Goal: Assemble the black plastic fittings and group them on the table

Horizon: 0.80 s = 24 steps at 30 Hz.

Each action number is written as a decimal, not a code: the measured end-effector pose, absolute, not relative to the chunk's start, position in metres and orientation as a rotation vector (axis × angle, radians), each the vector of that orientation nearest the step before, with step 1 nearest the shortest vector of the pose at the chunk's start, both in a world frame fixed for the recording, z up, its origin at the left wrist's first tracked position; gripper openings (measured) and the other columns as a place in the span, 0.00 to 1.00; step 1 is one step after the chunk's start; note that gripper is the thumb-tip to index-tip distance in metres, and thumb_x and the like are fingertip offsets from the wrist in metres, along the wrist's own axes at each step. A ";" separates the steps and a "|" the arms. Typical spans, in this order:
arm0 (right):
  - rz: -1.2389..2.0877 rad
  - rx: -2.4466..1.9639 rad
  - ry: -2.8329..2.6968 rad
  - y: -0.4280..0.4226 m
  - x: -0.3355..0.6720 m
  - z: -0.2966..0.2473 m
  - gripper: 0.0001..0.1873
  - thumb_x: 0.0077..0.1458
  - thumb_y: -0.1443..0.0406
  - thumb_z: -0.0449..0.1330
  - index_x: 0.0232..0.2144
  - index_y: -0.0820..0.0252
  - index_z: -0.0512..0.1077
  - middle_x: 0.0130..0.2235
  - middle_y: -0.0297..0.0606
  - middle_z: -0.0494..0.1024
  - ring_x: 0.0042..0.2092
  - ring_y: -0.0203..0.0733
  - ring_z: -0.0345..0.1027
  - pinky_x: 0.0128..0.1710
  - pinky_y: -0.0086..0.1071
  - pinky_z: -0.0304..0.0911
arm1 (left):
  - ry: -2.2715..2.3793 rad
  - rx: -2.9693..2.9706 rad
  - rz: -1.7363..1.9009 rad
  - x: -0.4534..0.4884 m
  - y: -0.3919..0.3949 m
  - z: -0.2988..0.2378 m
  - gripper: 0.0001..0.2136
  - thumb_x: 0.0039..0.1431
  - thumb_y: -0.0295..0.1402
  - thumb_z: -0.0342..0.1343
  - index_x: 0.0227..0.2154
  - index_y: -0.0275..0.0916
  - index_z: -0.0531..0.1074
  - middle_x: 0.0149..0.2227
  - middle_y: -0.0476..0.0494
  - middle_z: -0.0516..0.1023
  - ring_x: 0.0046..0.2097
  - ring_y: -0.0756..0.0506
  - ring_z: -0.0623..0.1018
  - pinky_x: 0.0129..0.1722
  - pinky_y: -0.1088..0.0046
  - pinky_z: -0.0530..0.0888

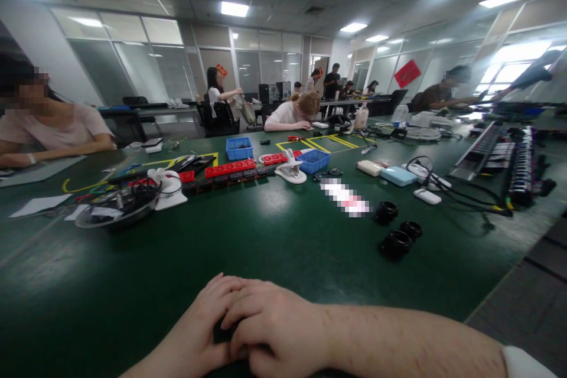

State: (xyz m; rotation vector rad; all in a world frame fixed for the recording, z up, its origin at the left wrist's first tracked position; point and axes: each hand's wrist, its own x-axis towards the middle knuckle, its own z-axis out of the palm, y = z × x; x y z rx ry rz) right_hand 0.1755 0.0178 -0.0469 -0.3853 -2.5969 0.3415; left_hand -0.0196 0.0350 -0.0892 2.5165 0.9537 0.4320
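Observation:
At the near edge of the green table (283, 254), my two hands touch, one lapped over the other. My left hand (210, 322) reaches in from the left, its fingers bent and their tips partly hidden behind the other hand. Over it lies my right hand (270, 322), its fingers curled in. A small dark gap shows between thumb and fingers; whatever they hold, if anything, is hidden. Nearest beyond them, to the right, are three black, hollow, ring-like parts (396, 242).
A metal bowl (101, 221) of dark parts and white clamps (290, 168) stand near a row of red modules (230, 168). Behind are blue bins (314, 161). A blurred-out phone-like item (345, 196), a light-blue box (398, 175) and cables lie right. Co-workers sit around the table.

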 end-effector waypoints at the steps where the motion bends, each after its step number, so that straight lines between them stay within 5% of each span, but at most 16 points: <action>1: 0.333 -0.388 -2.598 0.018 0.177 -0.049 0.07 0.45 0.71 0.53 0.26 0.62 0.71 0.39 0.35 0.75 0.49 0.33 0.62 0.60 0.28 0.40 | 0.961 2.539 0.431 -0.021 0.035 -0.091 0.26 0.47 0.40 0.60 0.51 0.47 0.64 0.51 0.44 0.70 0.53 0.37 0.68 0.56 0.52 0.58; 7: 0.272 -0.446 -2.575 0.016 0.184 -0.056 0.10 0.49 0.68 0.52 0.34 0.57 0.70 0.44 0.28 0.74 0.56 0.34 0.53 0.61 0.43 0.21 | 0.989 2.644 0.540 -0.034 0.040 -0.117 0.27 0.47 0.41 0.59 0.52 0.49 0.62 0.52 0.45 0.70 0.51 0.36 0.70 0.52 0.55 0.66; 11: 0.198 -0.596 -2.467 0.019 0.182 -0.056 0.13 0.46 0.67 0.54 0.37 0.57 0.70 0.44 0.30 0.73 0.49 0.36 0.60 0.59 0.39 0.39 | 1.078 2.587 0.698 -0.035 0.038 -0.128 0.27 0.46 0.44 0.59 0.51 0.51 0.63 0.52 0.48 0.70 0.52 0.36 0.70 0.53 0.54 0.64; 14: 0.180 -0.737 -2.388 0.022 0.179 -0.055 0.14 0.47 0.62 0.57 0.38 0.61 0.70 0.40 0.35 0.74 0.41 0.36 0.64 0.48 0.32 0.55 | 1.084 2.569 0.683 -0.035 0.038 -0.127 0.27 0.45 0.43 0.60 0.51 0.50 0.64 0.51 0.46 0.70 0.52 0.36 0.69 0.53 0.53 0.64; 18: 0.198 -0.825 -2.408 0.022 0.178 -0.051 0.18 0.47 0.54 0.59 0.35 0.62 0.71 0.38 0.37 0.74 0.39 0.37 0.64 0.41 0.32 0.57 | 1.046 2.573 0.571 -0.031 0.037 -0.116 0.24 0.46 0.41 0.60 0.48 0.50 0.67 0.51 0.46 0.70 0.53 0.37 0.68 0.54 0.54 0.62; 24: 0.319 -0.799 -2.463 0.019 0.177 -0.050 0.12 0.49 0.61 0.58 0.35 0.63 0.70 0.36 0.38 0.73 0.38 0.38 0.64 0.40 0.31 0.58 | 1.050 2.520 0.502 -0.021 0.033 -0.098 0.24 0.46 0.37 0.60 0.49 0.48 0.67 0.51 0.45 0.70 0.53 0.37 0.67 0.57 0.52 0.56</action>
